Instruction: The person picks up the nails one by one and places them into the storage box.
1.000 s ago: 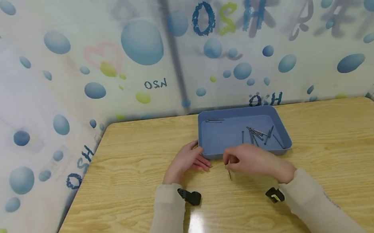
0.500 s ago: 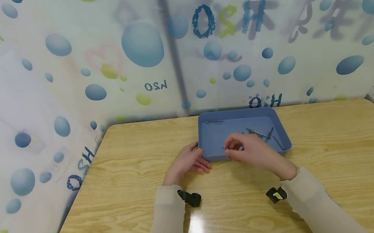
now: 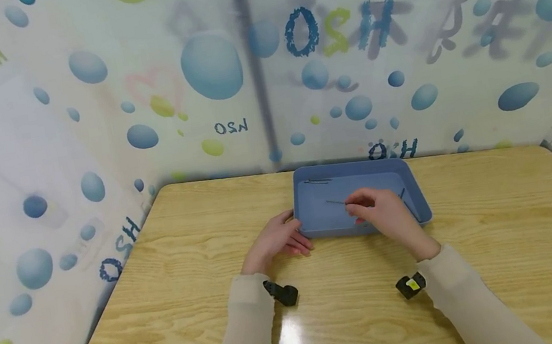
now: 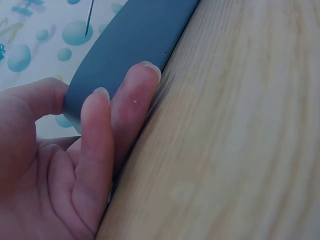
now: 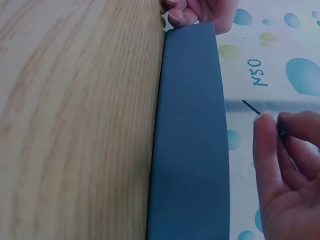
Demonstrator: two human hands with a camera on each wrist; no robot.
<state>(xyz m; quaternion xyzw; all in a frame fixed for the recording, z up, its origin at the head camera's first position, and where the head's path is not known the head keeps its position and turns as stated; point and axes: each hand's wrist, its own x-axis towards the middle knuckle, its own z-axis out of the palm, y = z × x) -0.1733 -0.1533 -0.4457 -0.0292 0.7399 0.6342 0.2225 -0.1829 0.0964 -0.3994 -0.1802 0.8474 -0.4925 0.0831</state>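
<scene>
My right hand [image 3: 380,210] is over the blue tray [image 3: 306,231], pinching a thin nail [image 3: 335,202] between thumb and fingertips. The nail sticks out to the left, nearly level in the head view. In the right wrist view its dark tip [image 5: 250,106] shows past the fingers. At the tray's near left corner rests my left hand [image 3: 276,237]. One digit touches the corner, while others lie fairly straight along the front wall [image 4: 142,40]. A few loose nails [image 3: 317,181] lie at the tray's back left. More nails [image 3: 411,209] lie at its right, partly hidden by my right hand.
The wooden table [image 3: 171,259] carries the tray near its far edge. Behind stands a patterned cloth wall [image 3: 230,155], and another side wall [image 3: 28,233] borders the table on the left. A black wrist camera [image 3: 282,293] sits on each wrist.
My right hand has risen from in front of the tray to over it and shifted right. The nail in it has swung from upright to nearly level. My left hand has stayed put.
</scene>
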